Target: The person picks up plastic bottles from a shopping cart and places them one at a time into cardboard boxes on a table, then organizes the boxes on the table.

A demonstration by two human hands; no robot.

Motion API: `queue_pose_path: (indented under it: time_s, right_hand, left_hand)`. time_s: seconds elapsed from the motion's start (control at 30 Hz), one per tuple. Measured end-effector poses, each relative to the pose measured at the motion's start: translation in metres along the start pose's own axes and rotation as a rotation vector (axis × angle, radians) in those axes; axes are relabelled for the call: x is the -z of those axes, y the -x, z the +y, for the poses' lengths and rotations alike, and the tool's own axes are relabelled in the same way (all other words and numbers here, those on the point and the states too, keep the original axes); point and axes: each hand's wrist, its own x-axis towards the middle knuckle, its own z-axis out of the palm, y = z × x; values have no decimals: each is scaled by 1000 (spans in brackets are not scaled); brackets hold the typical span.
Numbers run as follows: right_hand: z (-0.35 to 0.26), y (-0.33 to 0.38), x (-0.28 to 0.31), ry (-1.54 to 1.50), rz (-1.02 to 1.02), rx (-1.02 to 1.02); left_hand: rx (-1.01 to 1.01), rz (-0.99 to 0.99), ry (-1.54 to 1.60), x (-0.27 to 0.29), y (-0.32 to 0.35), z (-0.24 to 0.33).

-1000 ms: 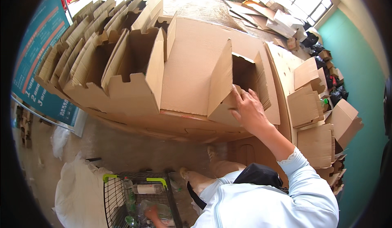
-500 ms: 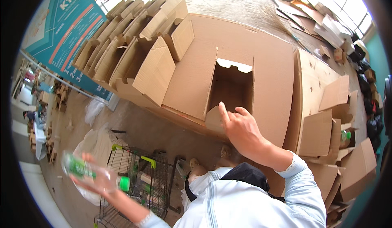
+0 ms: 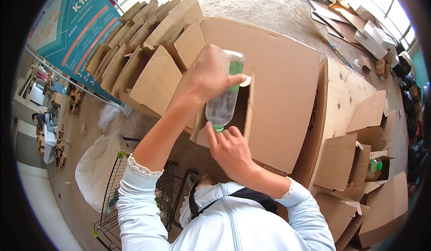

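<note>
My left hand (image 3: pixel 210 73), blurred by motion, grips a clear plastic bottle (image 3: pixel 221 106) with a green label and green cap. The bottle is tilted, cap toward me, above a narrow, open-topped cardboard box (image 3: pixel 250 109). My right hand (image 3: pixel 231 152) is at the box's near side, its index finger stretched out beside the cap and the other fingers partly bent. Whether that finger touches the cap cannot be told. Hand and bottle hide much of the box's opening.
The box stands on a large cardboard surface (image 3: pixel 283 94). Rows of open boxes (image 3: pixel 152 76) line its left side. More open boxes (image 3: pixel 336 161), one with a bottle (image 3: pixel 373 165), are at right. A wire cart (image 3: pixel 114 183) stands lower left, beside a teal banner (image 3: pixel 83 31) farther back.
My left hand has brought the bottle from above the cart, rightward and up, over the box. My right hand has shifted left and nearer to me. The box now stands tilted toward the left.
</note>
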Motion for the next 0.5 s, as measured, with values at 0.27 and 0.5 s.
queue_pose_path:
  time_s: [0.27, 0.5]
  right_hand:
    - [2, 0, -5, -81, -101, 57]
    - [-7, -5, 0, -88, -114, 124]
  left_hand:
    - [367, -622, -409, -86, -19, -56]
    - [462, -555, -387, -129, -15, -144]
